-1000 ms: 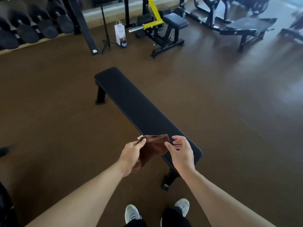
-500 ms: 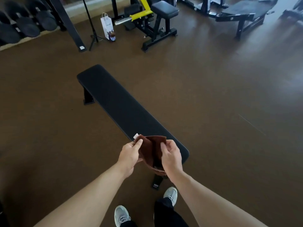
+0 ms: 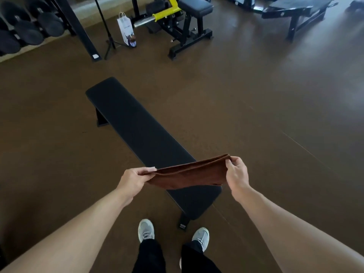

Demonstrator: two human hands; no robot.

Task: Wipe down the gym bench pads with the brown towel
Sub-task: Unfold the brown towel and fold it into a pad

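A long flat black gym bench (image 3: 137,125) runs from the upper left down to my feet. I hold the brown towel (image 3: 189,173) stretched out flat above the bench's near end. My left hand (image 3: 134,178) pinches the towel's left end, where a small white tag shows. My right hand (image 3: 237,173) grips the right end. The towel hangs in the air and hides part of the pad beneath it; whether it touches the pad I cannot tell.
Brown floor lies all around the bench. A yellow-and-black machine with a padded seat (image 3: 181,18) stands at the back, with a white paper bag (image 3: 125,28) and a small bottle beside it. Dumbbells (image 3: 29,26) line the far left. Another bench (image 3: 295,12) stands far right.
The towel was bunched between my hands close together; now my hands have drawn apart and it is spread wide over the bench's near end. The view has shifted closer to the bench.
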